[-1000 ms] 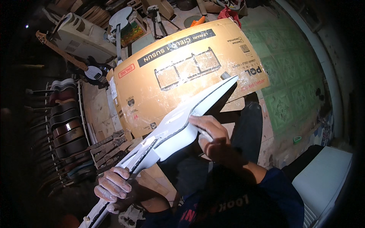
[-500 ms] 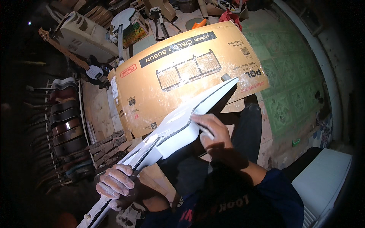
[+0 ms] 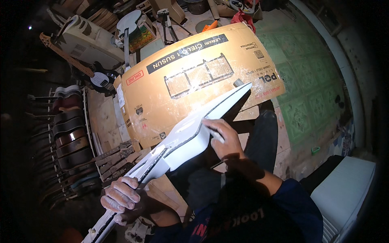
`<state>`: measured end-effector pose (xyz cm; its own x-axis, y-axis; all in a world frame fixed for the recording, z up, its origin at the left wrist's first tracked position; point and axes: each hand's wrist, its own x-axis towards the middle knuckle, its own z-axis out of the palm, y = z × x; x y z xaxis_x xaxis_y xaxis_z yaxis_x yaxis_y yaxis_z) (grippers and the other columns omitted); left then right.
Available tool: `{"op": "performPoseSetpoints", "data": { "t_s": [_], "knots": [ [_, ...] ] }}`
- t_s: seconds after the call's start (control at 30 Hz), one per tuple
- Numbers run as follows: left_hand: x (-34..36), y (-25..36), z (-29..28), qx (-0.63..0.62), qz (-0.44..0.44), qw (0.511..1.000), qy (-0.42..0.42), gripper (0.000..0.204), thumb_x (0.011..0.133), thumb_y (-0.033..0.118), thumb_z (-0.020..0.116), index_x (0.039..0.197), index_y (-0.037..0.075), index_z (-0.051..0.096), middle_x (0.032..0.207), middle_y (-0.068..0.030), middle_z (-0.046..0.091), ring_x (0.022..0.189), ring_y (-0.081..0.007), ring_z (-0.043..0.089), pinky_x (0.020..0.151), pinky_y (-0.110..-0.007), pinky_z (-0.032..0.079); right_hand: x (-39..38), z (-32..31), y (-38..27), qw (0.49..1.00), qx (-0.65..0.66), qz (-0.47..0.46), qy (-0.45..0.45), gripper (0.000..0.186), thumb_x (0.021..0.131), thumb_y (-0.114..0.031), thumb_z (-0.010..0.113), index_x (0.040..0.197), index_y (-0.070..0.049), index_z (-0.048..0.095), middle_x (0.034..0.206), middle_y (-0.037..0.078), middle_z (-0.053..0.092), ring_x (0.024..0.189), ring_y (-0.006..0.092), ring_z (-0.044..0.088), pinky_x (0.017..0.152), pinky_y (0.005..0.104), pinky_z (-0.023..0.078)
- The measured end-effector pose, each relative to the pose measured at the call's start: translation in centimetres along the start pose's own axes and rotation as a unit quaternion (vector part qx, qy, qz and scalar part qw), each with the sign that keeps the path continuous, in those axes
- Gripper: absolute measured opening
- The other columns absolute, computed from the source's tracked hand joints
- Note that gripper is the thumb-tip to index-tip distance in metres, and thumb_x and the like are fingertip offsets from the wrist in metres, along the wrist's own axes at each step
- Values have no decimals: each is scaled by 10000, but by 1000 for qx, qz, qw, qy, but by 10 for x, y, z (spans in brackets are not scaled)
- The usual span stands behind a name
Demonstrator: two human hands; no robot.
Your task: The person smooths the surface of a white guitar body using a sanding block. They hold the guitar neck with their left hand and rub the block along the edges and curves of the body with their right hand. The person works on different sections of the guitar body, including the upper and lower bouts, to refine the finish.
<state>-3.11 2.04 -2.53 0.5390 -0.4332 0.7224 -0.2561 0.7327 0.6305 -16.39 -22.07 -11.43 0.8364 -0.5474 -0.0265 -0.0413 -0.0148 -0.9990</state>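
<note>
A white, unfinished guitar body (image 3: 202, 127) lies tilted across my lap, its neck (image 3: 121, 198) running down to the lower left. My left hand (image 3: 121, 199), dusted white, is closed around the neck. My right hand (image 3: 222, 137) presses on the side edge of the body, fingers curled over what looks like a small piece of sanding paper; the piece is mostly hidden. The far tip of the body rests over a large brown cardboard box (image 3: 182, 81).
A row of dark guitar bodies (image 3: 69, 133) stands at the left. A black-and-white bass (image 3: 95, 77) and a white guitar (image 3: 129, 24) lean at the back. Wooden slats (image 3: 113, 162) lie beside my left knee. Green tiled floor (image 3: 308, 81) at right, white block (image 3: 348, 194) lower right.
My right hand has slid a little along the edge of the guitar body, toward the neck. My left hand keeps its grip on the neck.
</note>
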Motion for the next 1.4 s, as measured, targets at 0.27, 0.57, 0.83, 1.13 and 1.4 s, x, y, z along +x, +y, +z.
{"op": "performPoseSetpoints", "data": {
  "t_s": [0.27,0.57,0.83,1.13,1.4],
  "knots": [
    [3,4,-9,-10,-21,999,-31,230,902,290,660,827,166,483,691,8,506,655,-148,514,759,-387,412,-2,-1,13,1000,30,2,7,603,704,164,408,1256,11,596,1236,181,582,1220,290,555,1090,353,407],
    [8,1,9,21,-14,999,38,227,915,298,649,826,165,489,694,7,517,654,-149,519,753,-374,407,39,-34,79,959,-209,-115,155,508,724,133,474,1174,-13,660,1179,176,644,1150,334,602,1028,423,457],
    [9,1,-7,13,-11,1000,-7,248,898,323,657,838,158,482,693,5,509,644,-147,515,746,-378,412,64,-71,113,938,-265,-120,190,490,728,92,490,1180,-1,654,1179,195,638,1135,348,607,1019,393,465],
    [8,-1,2,19,-15,998,50,261,904,338,651,844,162,469,694,15,488,658,-150,507,756,-385,411,63,-85,137,919,-319,-141,183,494,742,101,464,1194,19,647,1224,206,634,1134,351,605,1035,388,454],
    [5,2,4,24,-15,996,81,250,920,344,626,850,160,472,707,12,486,658,-153,489,787,-391,417,44,-59,114,931,-290,-193,108,500,742,80,481,1210,19,649,1221,211,642,1144,353,604,1034,382,446]
  ]
}}
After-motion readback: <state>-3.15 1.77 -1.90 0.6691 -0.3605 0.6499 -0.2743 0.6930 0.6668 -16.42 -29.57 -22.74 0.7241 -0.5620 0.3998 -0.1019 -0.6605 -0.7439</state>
